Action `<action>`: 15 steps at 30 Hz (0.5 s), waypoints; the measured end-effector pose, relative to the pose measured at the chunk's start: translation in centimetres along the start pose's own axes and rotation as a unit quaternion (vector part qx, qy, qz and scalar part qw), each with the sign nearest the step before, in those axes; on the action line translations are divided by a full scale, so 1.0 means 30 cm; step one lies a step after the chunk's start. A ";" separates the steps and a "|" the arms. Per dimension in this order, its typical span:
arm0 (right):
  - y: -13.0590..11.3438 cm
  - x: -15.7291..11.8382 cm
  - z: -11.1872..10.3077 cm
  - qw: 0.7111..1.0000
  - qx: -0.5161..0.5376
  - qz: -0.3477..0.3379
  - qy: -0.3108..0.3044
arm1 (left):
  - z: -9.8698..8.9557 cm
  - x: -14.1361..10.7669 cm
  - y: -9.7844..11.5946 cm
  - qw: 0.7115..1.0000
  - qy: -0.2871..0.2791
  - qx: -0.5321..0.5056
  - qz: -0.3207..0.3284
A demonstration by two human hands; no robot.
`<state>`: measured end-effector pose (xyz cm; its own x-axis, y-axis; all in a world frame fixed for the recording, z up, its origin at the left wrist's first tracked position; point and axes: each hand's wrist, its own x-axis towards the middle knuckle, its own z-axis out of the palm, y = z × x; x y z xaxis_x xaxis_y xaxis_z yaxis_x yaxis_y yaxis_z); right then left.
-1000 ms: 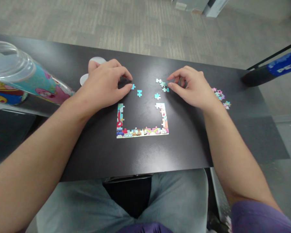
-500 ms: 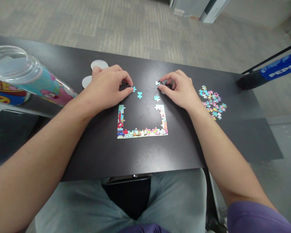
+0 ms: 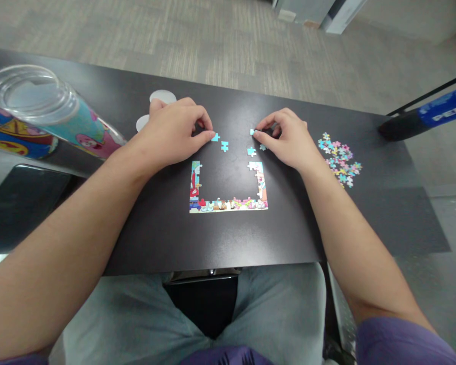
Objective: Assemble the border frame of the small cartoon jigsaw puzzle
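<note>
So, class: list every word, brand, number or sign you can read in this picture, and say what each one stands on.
"PEP": white letters on the blue bar at the right edge, cut off by the frame.
Clear printed tube at the left: cartoon pictures only, no readable words.
Puzzle frame on the table: too small to show any words.

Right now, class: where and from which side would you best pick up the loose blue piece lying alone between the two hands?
Blue piece: it lies flat on the table, clear of its neighbours, so probably come from above and pinch its opposite edges with fingertips.
</note>
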<state>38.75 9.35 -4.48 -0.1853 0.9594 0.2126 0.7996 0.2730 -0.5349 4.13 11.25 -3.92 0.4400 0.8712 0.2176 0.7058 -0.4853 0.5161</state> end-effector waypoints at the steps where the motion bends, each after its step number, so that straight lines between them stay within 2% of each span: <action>1: 0.002 0.000 -0.002 1.000 -0.002 -0.003 0.001 | -0.005 0.000 -0.001 1.000 -0.002 -0.001 0.001; 7: 0.017 0.002 -0.005 1.000 0.016 -0.004 -0.014 | -0.035 0.006 -0.009 0.999 -0.022 -0.030 -0.005; 11: 0.021 0.002 -0.008 1.000 0.019 -0.012 -0.016 | -0.025 0.004 0.000 1.000 -0.015 -0.018 -0.002; 15: 0.017 0.004 -0.007 1.000 0.014 0.000 -0.015 | -0.005 -0.005 0.040 1.000 -0.011 -0.008 0.004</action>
<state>39.27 9.60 -4.55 -0.2034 0.9608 0.1886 0.7835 0.2753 -0.5571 4.83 10.55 -3.22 0.4571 0.8657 0.2041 0.6936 -0.4906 0.5274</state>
